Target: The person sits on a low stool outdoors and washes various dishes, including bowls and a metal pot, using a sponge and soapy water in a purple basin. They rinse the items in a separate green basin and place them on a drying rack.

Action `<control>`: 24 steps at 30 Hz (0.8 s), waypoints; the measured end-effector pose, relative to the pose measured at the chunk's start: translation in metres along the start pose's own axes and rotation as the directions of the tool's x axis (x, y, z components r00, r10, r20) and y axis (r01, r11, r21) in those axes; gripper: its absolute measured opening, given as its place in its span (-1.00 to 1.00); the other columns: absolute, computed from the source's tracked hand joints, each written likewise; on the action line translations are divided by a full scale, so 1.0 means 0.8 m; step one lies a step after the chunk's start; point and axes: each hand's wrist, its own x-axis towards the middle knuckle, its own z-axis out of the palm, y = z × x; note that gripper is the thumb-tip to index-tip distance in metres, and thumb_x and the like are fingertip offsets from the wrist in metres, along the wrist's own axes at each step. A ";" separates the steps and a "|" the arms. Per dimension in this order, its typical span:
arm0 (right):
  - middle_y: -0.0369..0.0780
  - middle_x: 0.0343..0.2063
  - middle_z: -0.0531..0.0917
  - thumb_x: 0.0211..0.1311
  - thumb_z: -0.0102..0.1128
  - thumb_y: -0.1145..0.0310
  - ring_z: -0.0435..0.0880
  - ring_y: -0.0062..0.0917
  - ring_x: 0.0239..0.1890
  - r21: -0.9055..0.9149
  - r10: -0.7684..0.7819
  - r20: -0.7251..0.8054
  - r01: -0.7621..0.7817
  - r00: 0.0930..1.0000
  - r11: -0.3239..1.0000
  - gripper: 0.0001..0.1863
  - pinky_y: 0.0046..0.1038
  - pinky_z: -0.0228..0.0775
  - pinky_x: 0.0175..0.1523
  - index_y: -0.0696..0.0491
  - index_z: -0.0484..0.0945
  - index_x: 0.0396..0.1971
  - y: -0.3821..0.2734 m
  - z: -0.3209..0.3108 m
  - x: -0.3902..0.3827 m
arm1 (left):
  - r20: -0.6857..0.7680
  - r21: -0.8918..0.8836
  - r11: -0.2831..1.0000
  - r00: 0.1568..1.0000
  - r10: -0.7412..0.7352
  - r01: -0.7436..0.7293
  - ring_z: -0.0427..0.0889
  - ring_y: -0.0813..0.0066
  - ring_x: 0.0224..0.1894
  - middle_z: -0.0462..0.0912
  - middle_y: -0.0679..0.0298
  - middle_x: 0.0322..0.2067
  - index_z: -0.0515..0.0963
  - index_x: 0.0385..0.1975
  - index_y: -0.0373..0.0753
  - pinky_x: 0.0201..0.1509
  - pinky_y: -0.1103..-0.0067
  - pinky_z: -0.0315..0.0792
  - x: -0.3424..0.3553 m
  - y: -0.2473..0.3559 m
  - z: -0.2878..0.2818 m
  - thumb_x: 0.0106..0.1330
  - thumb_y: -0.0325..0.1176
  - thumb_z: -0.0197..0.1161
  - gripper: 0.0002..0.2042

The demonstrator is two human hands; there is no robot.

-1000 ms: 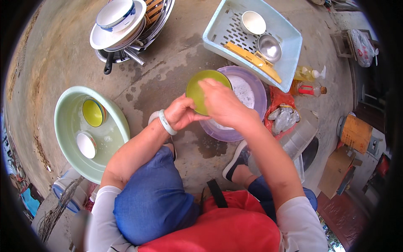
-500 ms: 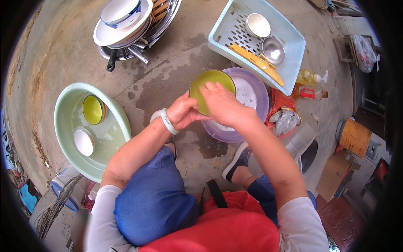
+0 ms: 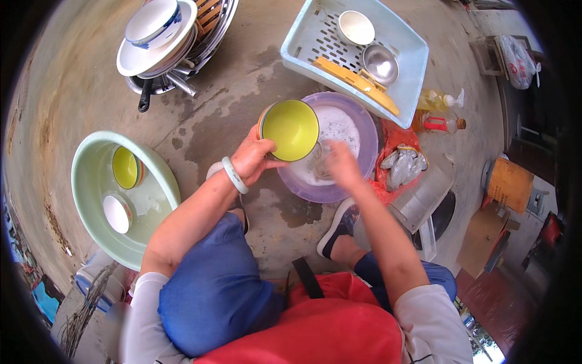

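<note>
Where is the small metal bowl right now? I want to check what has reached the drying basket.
In the head view, the metal bowl sits in the pale blue basket at upper right, beside a white bowl and a yellow board.

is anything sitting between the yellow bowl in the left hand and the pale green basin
Nothing visible. The left hand holds the yellow bowl over the purple basin; between it and the green basin lies only wet, bare concrete. The right hand is on the other side.
</note>
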 end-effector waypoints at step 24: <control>0.15 -0.13 0.48 0.04 0.22 0.46 0.54 0.05 -0.13 -0.196 0.074 0.035 -0.066 0.997 0.978 -0.65 -0.14 0.43 -0.02 0.29 0.46 -0.16 -0.074 -0.010 0.005 | -0.096 0.213 0.976 0.995 -0.030 0.050 0.53 0.28 0.03 0.37 0.21 0.09 0.07 0.28 -0.04 -0.26 0.44 0.69 0.041 -0.060 0.061 0.13 -0.61 -0.01 -0.35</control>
